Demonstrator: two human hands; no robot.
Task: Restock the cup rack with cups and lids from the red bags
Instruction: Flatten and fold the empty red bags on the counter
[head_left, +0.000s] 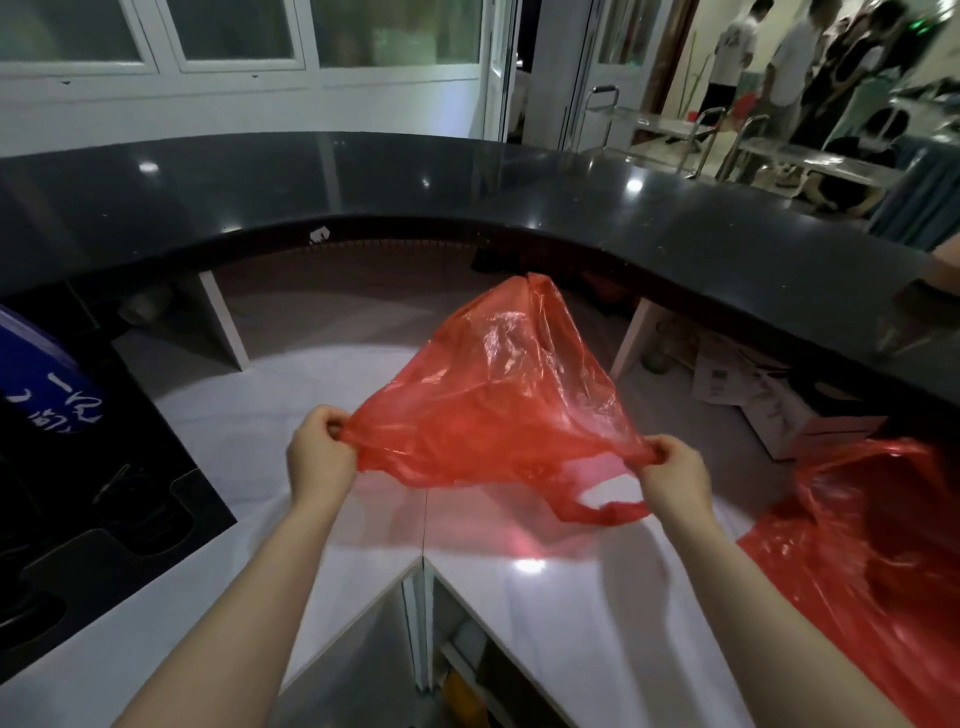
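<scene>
Both hands are holding one red plastic bag (493, 400) stretched between them above the white counter (545, 597). Left hand (319, 447) is pinching the bag's left corner, fingers curled tight round the gathered film; right hand (675, 473) is gripping the right corner in the same manner, fingers closed on the bunched plastic. Bag is hanging in the air, not touching the counter, its far end rising to a peak toward the black curved countertop (467, 192). Film is translucent and limp, and nothing can be made out inside it. One carrying handle (605, 512) is drooping as a loop below the right hand, and a reddish glow is lying on the white surface beneath. Second red bag (872, 545) is lying on the counter at the right edge, crumpled, its mouth gaping; its contents cannot be told. Black rack (104, 499) with rounded recesses is sitting on the counter at the left, with a blue package (36, 374) bearing white characters behind it. Cardboard boxes (769, 400) are standing under the black countertop at the right, near a white partition. Beyond the countertop, white-framed windows (234, 36) are running along the wall, and several people (795, 67) are standing by metal trolleys (691, 130) in the far right corner.
</scene>
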